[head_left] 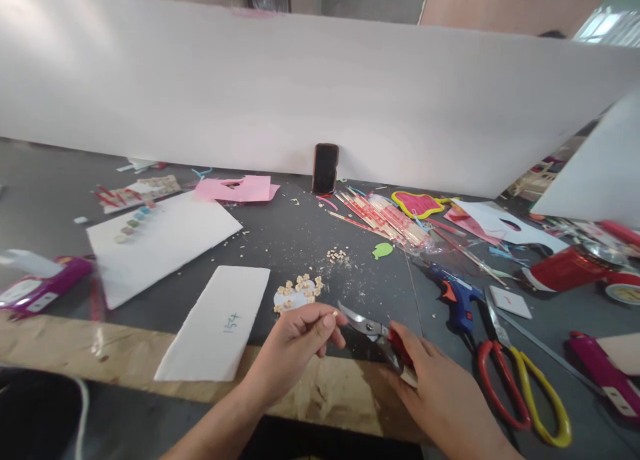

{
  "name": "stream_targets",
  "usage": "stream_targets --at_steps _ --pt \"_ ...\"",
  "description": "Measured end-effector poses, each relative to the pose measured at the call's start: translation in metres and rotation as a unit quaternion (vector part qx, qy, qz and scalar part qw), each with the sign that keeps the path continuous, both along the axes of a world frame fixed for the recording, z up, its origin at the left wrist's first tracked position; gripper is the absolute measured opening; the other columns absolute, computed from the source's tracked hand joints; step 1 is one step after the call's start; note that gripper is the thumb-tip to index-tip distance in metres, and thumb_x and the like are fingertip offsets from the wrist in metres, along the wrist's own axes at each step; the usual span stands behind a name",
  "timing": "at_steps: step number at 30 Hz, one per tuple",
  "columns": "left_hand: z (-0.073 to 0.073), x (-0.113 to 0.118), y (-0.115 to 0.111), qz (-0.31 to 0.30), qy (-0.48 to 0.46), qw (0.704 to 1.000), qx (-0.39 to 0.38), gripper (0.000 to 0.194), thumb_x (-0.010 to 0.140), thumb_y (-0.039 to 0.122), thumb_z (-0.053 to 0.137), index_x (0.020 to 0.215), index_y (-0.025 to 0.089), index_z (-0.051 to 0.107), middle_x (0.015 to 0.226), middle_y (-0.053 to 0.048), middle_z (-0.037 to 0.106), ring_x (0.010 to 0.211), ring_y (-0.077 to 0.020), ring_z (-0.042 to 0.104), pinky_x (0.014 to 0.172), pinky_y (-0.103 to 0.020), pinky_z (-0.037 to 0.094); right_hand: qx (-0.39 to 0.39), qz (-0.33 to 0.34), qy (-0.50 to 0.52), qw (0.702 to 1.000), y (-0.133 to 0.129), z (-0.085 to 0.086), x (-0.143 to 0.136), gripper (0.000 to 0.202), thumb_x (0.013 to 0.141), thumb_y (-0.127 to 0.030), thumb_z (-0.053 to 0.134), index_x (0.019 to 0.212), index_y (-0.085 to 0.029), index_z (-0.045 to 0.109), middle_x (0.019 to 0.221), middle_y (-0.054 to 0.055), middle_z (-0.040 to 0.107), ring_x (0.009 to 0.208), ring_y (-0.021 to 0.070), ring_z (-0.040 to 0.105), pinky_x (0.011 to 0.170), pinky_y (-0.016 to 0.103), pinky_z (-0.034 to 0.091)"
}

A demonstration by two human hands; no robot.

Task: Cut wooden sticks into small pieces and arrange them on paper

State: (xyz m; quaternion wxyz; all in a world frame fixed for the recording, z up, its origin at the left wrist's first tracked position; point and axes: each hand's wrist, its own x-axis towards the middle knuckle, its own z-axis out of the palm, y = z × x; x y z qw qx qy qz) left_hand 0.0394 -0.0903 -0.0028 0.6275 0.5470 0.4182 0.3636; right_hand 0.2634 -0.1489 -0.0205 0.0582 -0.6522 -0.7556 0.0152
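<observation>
My left hand is closed in a pinch near the table's front edge, with a small pale piece between thumb and forefinger. To its right, my right hand is wrapped round the handles of metal pruning shears. The shears' blades point left, close to my left fingertips. Just behind my left hand lies a white cut-out with small beige pieces around its border. Farther back is a loose pile of small beige bits. A white board with green handwriting lies to the left.
Scissors and a blue glue gun lie on the right, near a red can. Wrapped sticks lie farther back. A phone leans against the white panel. A large white sheet is at left.
</observation>
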Motion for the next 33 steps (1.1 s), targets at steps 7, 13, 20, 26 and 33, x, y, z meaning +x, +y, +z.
stream_targets --at_steps 7,13,20,26,33 --pt "0.002 -0.001 -0.006 -0.022 0.028 0.999 0.010 0.025 0.086 0.031 0.045 0.089 0.015 0.064 0.066 -0.002 0.061 0.055 -0.0093 0.046 0.055 -0.020 0.039 0.049 -0.026 -0.083 0.995 0.013 0.008 0.007 0.054 0.076 -0.046 0.055 0.122 -0.018 0.045 0.092 0.008 0.064 0.085 0.0266 0.060 0.057 0.034 0.048" --pt "0.004 -0.005 -0.013 -0.054 0.057 0.997 0.006 0.026 0.085 0.032 0.045 0.089 0.014 0.063 0.068 -0.004 0.062 0.057 -0.0104 0.046 0.055 -0.021 0.039 0.021 0.085 -0.101 0.991 0.049 0.037 0.017 0.034 0.084 -0.041 0.047 0.109 -0.020 0.057 0.108 0.007 0.060 0.095 0.0224 0.054 0.081 0.037 0.044" --pt "0.002 -0.010 -0.022 -0.079 0.064 0.995 -0.006 0.029 0.086 0.037 0.045 0.089 0.016 0.064 0.071 -0.004 0.064 0.060 -0.0117 0.049 0.054 -0.021 0.039 0.028 0.036 -0.178 0.983 0.155 0.049 0.039 0.021 0.086 -0.017 0.044 0.099 -0.015 0.061 0.098 0.008 0.063 0.098 0.0193 0.052 0.087 0.036 0.039" --pt "-0.002 -0.025 -0.021 -0.062 0.078 0.995 0.000 0.029 0.086 0.038 0.046 0.089 0.016 0.064 0.071 -0.004 0.065 0.061 -0.0116 0.050 0.058 -0.020 0.039 0.009 0.014 -0.232 0.973 0.193 0.032 0.040 0.028 0.085 -0.034 0.051 0.108 -0.018 0.054 0.111 0.006 0.056 0.095 0.0177 0.056 0.080 0.040 0.047" --pt "-0.008 -0.024 -0.019 -0.053 0.060 0.996 -0.027 0.030 0.085 0.038 0.047 0.088 0.016 0.065 0.071 -0.005 0.065 0.060 -0.0124 0.050 0.057 -0.022 0.038 0.026 0.035 -0.241 0.970 0.194 0.037 0.021 0.024 0.085 -0.033 0.052 0.101 -0.016 0.057 0.107 0.005 0.058 0.100 0.0195 0.054 0.086 0.044 0.043"
